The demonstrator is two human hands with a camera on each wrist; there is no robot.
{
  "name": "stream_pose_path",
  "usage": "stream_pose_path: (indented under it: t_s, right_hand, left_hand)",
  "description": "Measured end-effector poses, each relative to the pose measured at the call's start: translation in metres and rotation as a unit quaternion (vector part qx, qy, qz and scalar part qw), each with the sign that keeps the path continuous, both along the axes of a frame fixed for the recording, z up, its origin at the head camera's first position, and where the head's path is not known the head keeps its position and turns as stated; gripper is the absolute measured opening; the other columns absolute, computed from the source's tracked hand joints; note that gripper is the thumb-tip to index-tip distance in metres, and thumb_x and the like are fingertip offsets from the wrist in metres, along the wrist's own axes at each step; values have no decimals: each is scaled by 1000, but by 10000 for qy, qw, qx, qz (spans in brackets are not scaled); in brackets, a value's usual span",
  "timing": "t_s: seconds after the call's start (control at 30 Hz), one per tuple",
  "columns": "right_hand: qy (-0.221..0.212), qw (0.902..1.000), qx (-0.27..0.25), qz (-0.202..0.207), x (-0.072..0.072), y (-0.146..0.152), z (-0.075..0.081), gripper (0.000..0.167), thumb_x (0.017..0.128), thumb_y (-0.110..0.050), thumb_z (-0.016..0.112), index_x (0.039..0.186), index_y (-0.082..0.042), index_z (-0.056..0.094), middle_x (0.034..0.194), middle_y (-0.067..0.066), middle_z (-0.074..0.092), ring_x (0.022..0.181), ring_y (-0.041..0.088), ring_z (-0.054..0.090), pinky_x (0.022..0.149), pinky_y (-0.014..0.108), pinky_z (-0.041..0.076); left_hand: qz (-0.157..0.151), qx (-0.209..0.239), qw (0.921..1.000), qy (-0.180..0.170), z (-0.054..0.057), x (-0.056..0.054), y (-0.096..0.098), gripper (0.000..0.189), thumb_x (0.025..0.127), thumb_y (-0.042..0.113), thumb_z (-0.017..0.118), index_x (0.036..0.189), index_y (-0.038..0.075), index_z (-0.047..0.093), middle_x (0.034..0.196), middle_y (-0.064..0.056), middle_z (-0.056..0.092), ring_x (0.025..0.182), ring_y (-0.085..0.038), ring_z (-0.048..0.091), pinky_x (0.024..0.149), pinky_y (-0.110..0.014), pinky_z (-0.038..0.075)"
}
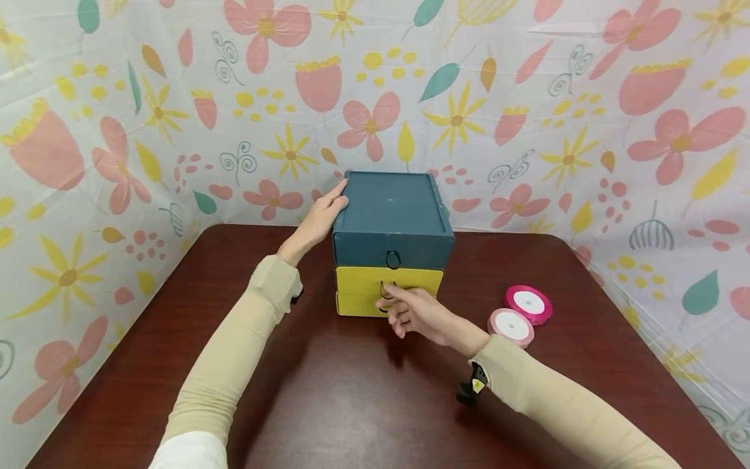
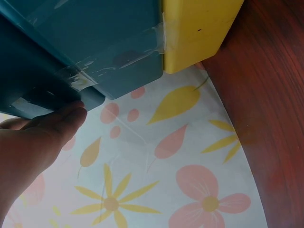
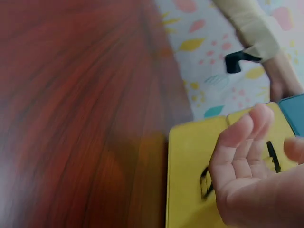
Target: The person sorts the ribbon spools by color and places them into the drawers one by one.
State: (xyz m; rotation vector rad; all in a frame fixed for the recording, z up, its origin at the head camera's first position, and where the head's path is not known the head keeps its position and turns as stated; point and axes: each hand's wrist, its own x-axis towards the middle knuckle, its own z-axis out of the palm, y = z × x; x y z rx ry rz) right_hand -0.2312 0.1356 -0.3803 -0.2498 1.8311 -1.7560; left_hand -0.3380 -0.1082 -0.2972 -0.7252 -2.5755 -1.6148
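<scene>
A stacked drawer box stands toward the back of the table, with a dark blue drawer (image 1: pixel 366 251) above two yellow drawers (image 1: pixel 354 281). Black loop pulls hang on the fronts; one black loop (image 1: pixel 393 260) is on the blue drawer. My left hand (image 1: pixel 317 221) rests with extended fingers against the blue top's left edge, and the left wrist view shows its fingertips (image 2: pixel 76 114) touching the blue side. Before the yellow fronts is my right hand (image 1: pixel 418 314), loosely bent, thumb apart from the fingers. In the right wrist view, a black loop (image 3: pixel 273 156) shows between them.
To the right on the dark wooden table (image 1: pixel 363 404) lie a pale pink ribbon spool (image 1: pixel 511 326) and a bright pink ribbon spool (image 1: pixel 529 303), side by side. A flower-patterned cloth (image 1: pixel 498 78) hangs behind and along both sides. Clear tape (image 2: pixel 133 52) crosses the box's side.
</scene>
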Motion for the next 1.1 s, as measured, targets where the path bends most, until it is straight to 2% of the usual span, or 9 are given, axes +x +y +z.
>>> stream_pose_path:
  t_s: [0.13, 0.27, 0.5, 0.87, 1.1]
  right_hand:
    - [-414, 9962, -742, -208, -2, -9, 0, 41, 102, -41, 43, 108, -5, 63, 63, -5, 56, 55, 10, 48, 59, 25, 42]
    - [-470, 9925, -1033, -452, -1, -16, 1, 33, 104, -33, 42, 95, -11, 65, 61, -5, 51, 54, 9, 43, 59, 24, 38]
    - [-482, 9919, -1012, -604, 5, -17, 3, 32, 104, -31, 42, 90, -12, 63, 56, -4, 49, 52, 10, 41, 57, 25, 37]
    - [-503, 9928, -944, -548, 24, -15, -1, 31, 103, -35, 44, 90, -13, 63, 56, -5, 48, 51, 8, 43, 58, 24, 38]
    - [-375, 9938, -983, -356, 37, -15, -3, 31, 103, -34, 44, 88, -14, 63, 55, -6, 50, 49, 7, 45, 57, 23, 39]
  left_hand:
    - [42, -38, 9999, 95, -2, -1, 1, 57, 105, 38, 30, 157, 22, 14, 164, 5, 10, 152, -18, 11, 122, -45, 17]
    - [83, 10, 9999, 134, -2, 0, 2, 57, 105, 39, 30, 157, 22, 15, 163, 5, 11, 151, -18, 12, 122, -45, 18]
    - [94, 20, 9999, 137, -2, 0, 3, 58, 104, 39, 30, 157, 22, 15, 164, 4, 11, 152, -18, 12, 121, -45, 19]
    - [88, 2, 9999, 105, -3, 0, 2, 57, 104, 40, 30, 157, 23, 15, 163, 5, 11, 151, -19, 13, 121, -46, 19]
    - [86, 36, 9999, 57, -3, -1, 1, 57, 104, 39, 30, 157, 23, 15, 163, 5, 11, 151, -19, 14, 121, -45, 19]
